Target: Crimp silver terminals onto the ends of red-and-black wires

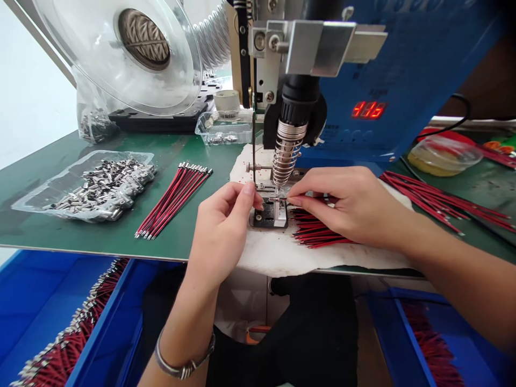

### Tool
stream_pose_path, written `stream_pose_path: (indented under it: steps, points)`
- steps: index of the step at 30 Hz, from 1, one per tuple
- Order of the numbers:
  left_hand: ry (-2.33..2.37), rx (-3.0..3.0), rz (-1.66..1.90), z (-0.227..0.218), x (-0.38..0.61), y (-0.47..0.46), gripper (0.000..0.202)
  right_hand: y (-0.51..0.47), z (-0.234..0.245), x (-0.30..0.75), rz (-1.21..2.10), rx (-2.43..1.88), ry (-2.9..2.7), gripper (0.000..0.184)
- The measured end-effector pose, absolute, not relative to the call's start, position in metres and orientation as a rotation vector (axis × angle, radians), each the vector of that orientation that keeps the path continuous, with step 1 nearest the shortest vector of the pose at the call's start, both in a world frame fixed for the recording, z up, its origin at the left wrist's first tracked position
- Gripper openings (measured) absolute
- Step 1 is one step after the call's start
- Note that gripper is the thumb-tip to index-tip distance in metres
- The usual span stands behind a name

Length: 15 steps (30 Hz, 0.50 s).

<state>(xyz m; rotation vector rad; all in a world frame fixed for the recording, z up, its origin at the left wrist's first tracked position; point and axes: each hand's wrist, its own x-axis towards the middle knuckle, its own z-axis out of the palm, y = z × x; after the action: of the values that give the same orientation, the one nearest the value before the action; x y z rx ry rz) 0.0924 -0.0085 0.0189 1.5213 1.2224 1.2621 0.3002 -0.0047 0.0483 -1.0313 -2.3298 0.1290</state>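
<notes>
Pinching a small thin piece (278, 199) by its right end in the right hand (355, 204), holding it over the black fixture (266, 219) beneath the sprung head (289, 156) of the blue machine (407, 80), and curling the left hand (223, 226) just beside, with fingertips too hidden to tell any grip there. Reaching above red-and-black wires (318, 234) on a pale cloth (278, 258), working at a green table (173, 242) between a tidy wire bundle (173, 199) and clear tray (24, 204) leftward and looser wires (435, 207) rightward.
</notes>
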Motion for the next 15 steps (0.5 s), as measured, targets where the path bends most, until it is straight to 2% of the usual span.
stream_pose_path:
  steps: [15]
  points:
    - [1.182,1.527,1.251,0.0186,0.0910,-0.0097,0.034,-0.0041,0.0468,0.3005,0.129,-1.041,-2.335,0.015]
